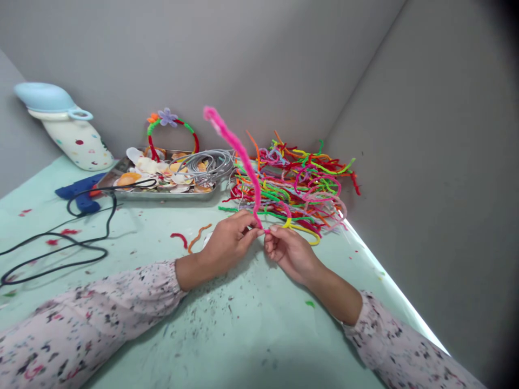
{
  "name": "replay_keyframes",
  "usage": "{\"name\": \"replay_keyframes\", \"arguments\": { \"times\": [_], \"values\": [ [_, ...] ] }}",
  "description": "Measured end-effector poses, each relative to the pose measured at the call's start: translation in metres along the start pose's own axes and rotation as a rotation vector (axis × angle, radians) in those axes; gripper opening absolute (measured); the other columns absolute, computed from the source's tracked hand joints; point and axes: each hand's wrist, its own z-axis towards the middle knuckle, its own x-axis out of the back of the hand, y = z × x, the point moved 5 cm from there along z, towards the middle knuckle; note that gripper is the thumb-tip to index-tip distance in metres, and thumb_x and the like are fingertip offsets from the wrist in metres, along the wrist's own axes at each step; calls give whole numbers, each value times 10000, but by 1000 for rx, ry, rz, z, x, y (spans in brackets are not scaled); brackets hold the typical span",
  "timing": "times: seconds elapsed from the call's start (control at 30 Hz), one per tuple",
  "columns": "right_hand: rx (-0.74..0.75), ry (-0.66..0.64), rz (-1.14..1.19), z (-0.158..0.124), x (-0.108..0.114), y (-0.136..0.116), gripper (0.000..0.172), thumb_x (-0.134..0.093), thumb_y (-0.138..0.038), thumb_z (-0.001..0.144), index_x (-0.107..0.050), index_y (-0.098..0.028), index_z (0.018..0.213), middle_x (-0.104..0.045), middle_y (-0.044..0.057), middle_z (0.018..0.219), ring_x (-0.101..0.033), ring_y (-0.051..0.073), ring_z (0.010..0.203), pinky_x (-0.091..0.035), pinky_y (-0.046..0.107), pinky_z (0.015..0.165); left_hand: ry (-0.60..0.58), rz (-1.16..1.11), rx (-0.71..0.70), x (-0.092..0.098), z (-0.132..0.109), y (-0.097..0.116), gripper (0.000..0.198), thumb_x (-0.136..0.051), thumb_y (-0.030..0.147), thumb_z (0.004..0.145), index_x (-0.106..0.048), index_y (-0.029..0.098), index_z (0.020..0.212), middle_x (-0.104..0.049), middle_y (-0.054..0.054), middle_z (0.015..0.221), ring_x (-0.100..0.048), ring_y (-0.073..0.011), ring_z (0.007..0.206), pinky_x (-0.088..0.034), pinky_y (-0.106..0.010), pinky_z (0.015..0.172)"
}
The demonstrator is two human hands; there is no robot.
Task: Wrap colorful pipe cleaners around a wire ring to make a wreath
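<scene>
A bright pink pipe cleaner [247, 162] rises from between my hands, its free end leaning up and to the left. My left hand [231, 237] pinches its lower part between thumb and fingers. Close beside it, my right hand [294, 251] pinches the pink strand too, fingers curled. A yellow pipe cleaner [307, 233] loops out behind my right hand with a pink piece passing through it; whether it joins the strand I hold is hidden by the fingers. Just beyond lies a heap of many-coloured pipe cleaners [292, 183].
A metal tray [170, 195] holds paper cut-outs and coiled grey wire [213, 165]; a flowered pipe-cleaner hoop [194, 135] stands there. At left are a blue glue gun [83, 192], its black cord [57, 262] and a tilted bottle [73, 135]. Red [179, 239] and orange scraps [198, 236] lie near my left hand.
</scene>
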Motion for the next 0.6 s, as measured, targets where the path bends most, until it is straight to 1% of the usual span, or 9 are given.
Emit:
{"name": "replay_keyframes", "arguments": {
  "times": [0.1, 0.2, 0.27, 0.37, 0.6],
  "values": [
    [6, 3, -3, 1, 1, 1, 196, -652, -303, 782, -666, -141, 672, -606, -2, 528, -523, 75, 454, -415, 167, 449, -36, -58, 56, -2, 1, -3, 115, -547, 201, 878, -637, 155, 824, -598, -12, 791, -545, -136, 741, -429, -250, 678],
    [7, 9, 15, 1, 1, 1, 195, -649, -303, 784, -666, -147, 669, -607, -3, 527, -522, 77, 452, -418, 169, 446, -38, -76, 80, -4, 0, -8, 110, -552, 228, 879, -628, 163, 834, -585, 0, 764, -539, -128, 709, -419, -239, 650],
    [8, 13, 24, 1, 1, 1, 202, -640, -301, 791, -665, -148, 661, -605, -3, 523, -522, 77, 451, -418, 169, 444, -17, -67, 72, -5, -1, -10, 108, -551, 231, 880, -622, 165, 831, -597, -1, 769, -549, -135, 733, -421, -244, 670],
    [14, 15, 29, 1, 0, 1, 206, -636, -301, 792, -661, -151, 653, -601, -5, 516, -520, 78, 447, -414, 170, 440, -19, -78, 54, -6, -3, -10, 103, -542, 229, 886, -626, 175, 866, -630, -10, 819, -567, -145, 786, -429, -254, 716],
    [1, 13, 3, 1, 0, 2, 200, -638, -308, 789, -660, -152, 666, -611, -1, 527, -523, 81, 449, -413, 179, 446, -69, -106, 81, -6, -2, -9, 167, -488, 232, 912, -619, 166, 831, -577, -2, 745, -520, -135, 725, -398, -247, 675]
  ]
}}
